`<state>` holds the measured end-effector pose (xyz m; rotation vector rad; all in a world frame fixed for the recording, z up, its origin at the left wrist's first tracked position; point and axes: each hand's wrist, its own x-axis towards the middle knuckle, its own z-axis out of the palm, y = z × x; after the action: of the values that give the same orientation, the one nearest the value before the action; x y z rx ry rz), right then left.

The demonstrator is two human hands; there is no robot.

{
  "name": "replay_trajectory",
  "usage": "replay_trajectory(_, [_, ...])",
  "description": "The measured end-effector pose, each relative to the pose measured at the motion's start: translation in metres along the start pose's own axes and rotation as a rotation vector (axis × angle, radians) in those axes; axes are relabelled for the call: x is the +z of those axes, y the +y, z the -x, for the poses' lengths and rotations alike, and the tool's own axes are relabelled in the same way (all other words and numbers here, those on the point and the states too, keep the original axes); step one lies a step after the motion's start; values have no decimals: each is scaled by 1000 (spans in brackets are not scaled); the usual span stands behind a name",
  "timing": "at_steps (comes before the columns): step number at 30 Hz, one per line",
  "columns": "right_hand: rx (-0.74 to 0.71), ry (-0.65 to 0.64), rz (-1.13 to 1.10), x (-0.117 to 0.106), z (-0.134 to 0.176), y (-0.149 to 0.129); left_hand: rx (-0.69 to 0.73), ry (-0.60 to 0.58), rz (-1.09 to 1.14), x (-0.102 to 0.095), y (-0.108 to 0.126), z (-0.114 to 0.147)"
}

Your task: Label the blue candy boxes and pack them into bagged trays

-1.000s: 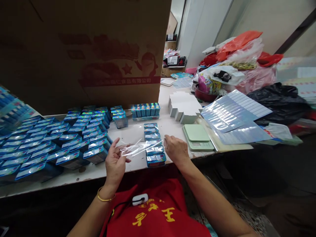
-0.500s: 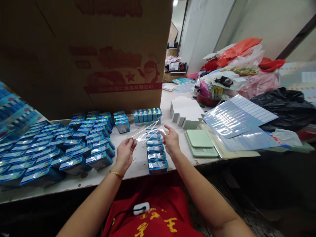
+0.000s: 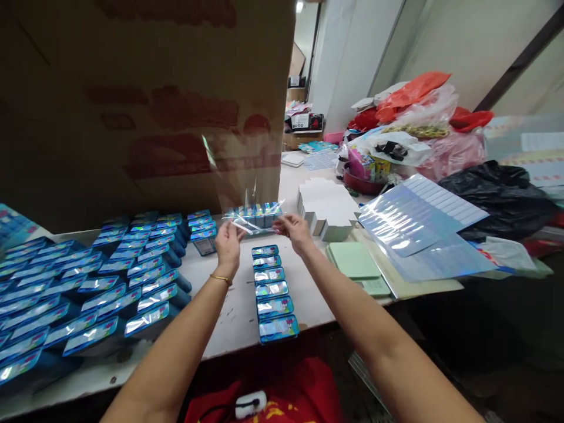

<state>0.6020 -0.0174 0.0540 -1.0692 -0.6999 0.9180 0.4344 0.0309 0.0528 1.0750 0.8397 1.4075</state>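
Observation:
A clear plastic bag (image 3: 247, 182) stands spread upright above the table, its near edge stretched between my two hands. My left hand (image 3: 228, 249) pinches that edge on one side. On the other side my right hand (image 3: 296, 232) pinches it too, fingertips together. Just beneath and in front of my hands runs a single row of small blue boxes (image 3: 272, 291) with shiny printed tops. Behind the plastic, another row of blue boxes (image 3: 259, 214) lies crosswise, partly hidden by the film and my fingers.
Many blue boxes (image 3: 145, 276) fill the table's left side. A large cardboard carton (image 3: 176, 106) stands behind them. To the right are stacked white cartons (image 3: 328, 202), a pale green scale (image 3: 355, 261), shiny blue sheets (image 3: 423, 217) and a heap of plastic bags (image 3: 414, 117).
The plastic, bunched low between my hands before, now spreads upright and away from me. My right index finger, earlier stretched out, has closed into a pinch. The view has shifted slightly.

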Motion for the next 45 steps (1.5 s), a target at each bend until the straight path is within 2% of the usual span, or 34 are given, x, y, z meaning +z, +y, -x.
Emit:
replay_trajectory(2, [71,29,80,-14,-5,46,-142,57,-62,-15,-50,-2])
replay_trajectory(4, [69,43,221,-24,-1,82,-215,72,-139,-29,-85,5])
replay_trajectory(6, [45,41,317,-31,10,104,-224,63,-241,-38,-104,17])
replay_trajectory(8, [-4,74,408,-32,20,117,-185,56,-343,-39,-111,29])
replay_trajectory(12, [-74,231,667,-24,34,126,-162,87,-457,-35,-107,42])
replay_trajectory(14, [-55,249,695,-14,43,129,-183,105,-468,-42,-102,47])
replay_trajectory(20, [11,223,529,25,93,140,-232,159,-400,-97,-78,77])
replay_trajectory(22, [41,223,466,35,104,143,-260,175,-420,-107,-69,85])
replay_trajectory(27, [92,238,391,43,112,146,-341,209,-382,-105,-55,92])
replay_trajectory(31, [127,251,379,43,116,147,-375,226,-398,-107,-57,91])
replay_trajectory(36, [208,209,407,40,120,145,-311,71,-660,-129,-70,83])
replay_trajectory(39, [215,156,530,36,119,141,-298,10,-786,-139,-74,81])
replay_trajectory(42, [200,114,689,29,119,136,-297,-66,-919,-141,-74,83])
replay_trajectory(45, [231,114,738,23,120,133,-283,-125,-994,-137,-71,87])
